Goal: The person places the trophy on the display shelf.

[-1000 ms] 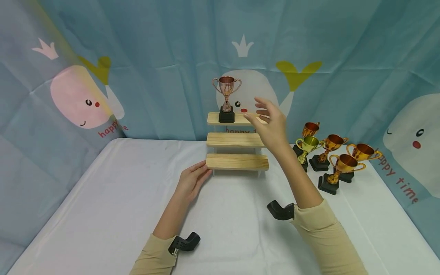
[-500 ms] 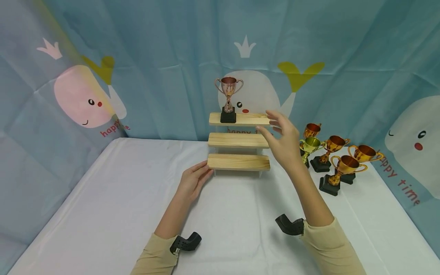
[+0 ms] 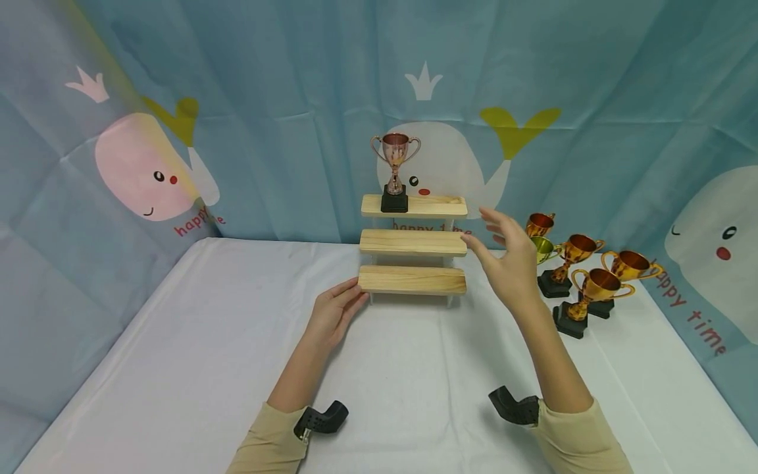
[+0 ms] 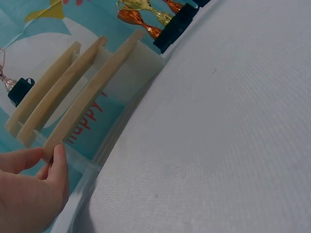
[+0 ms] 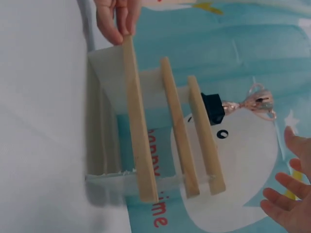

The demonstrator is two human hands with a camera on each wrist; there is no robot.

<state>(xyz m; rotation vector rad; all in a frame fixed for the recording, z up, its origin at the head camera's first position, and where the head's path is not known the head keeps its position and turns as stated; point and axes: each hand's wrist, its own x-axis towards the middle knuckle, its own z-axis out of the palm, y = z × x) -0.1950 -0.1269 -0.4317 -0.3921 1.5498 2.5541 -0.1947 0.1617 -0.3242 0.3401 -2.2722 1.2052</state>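
Observation:
A three-step wooden stand [image 3: 412,279] sits at the back of the white table [image 3: 177,368]. One copper trophy [image 3: 395,171] on a black base stands at the left of its top step. My left hand [image 3: 335,315] rests on the table with straight fingers touching the left end of the lowest step [image 4: 92,102]. My right hand [image 3: 506,262] hovers open in the air just right of the stand, holding nothing, in front of a cluster of several gold and copper trophies [image 3: 583,273]. The right wrist view shows the stand [image 5: 170,131] sideways with the trophy [image 5: 233,106] on it.
A blue whale-print backdrop [image 3: 237,99] hangs behind and at both sides. The trophy cluster stands at the table's right rear, near the right edge. Black wrist-camera mounts [image 3: 320,419] sit on both sleeves.
My right hand has moved down and to the right, away from the top step toward the trophy cluster, staying open. The left hand has kept its place at the lowest step.

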